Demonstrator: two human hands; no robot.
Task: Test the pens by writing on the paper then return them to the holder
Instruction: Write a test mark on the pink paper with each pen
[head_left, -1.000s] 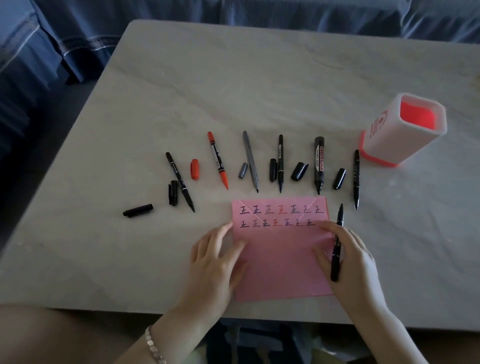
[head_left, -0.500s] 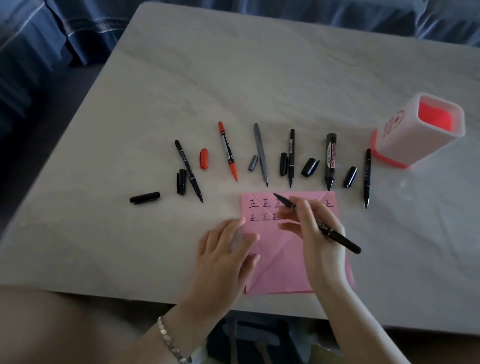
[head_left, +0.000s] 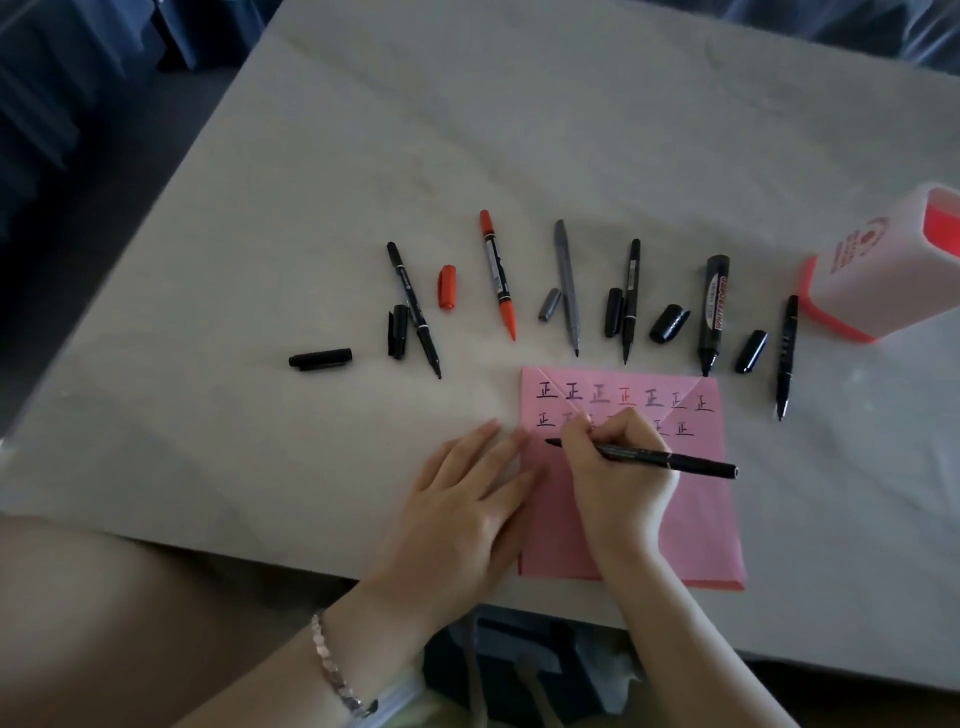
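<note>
My right hand (head_left: 615, 467) grips a black pen (head_left: 670, 460) in a writing hold, its tip low on the left part of the pink paper (head_left: 696, 509), under two rows of written characters. My left hand (head_left: 467, 493) lies flat with fingers pressing the paper's left edge. Several uncapped pens lie in a row beyond the paper: a black one (head_left: 413, 309), a red one (head_left: 497, 275), a grey one (head_left: 567, 286), a thin black one (head_left: 630, 301), a thick black marker (head_left: 714, 312) and another black pen (head_left: 786, 356). The white-and-red holder (head_left: 883, 265) stands at the right.
Loose caps lie among the pens: a black cap (head_left: 320, 359) at far left, another black one (head_left: 398, 331), a red cap (head_left: 447, 287), a grey cap (head_left: 549, 304) and more black caps (head_left: 670, 323). The pale table (head_left: 519, 130) stretches beyond; blue upholstery lies behind it.
My right hand turned the pen from pointing away into a writing hold and brought its tip down and left across the paper. My left hand stayed on the paper's left edge.
</note>
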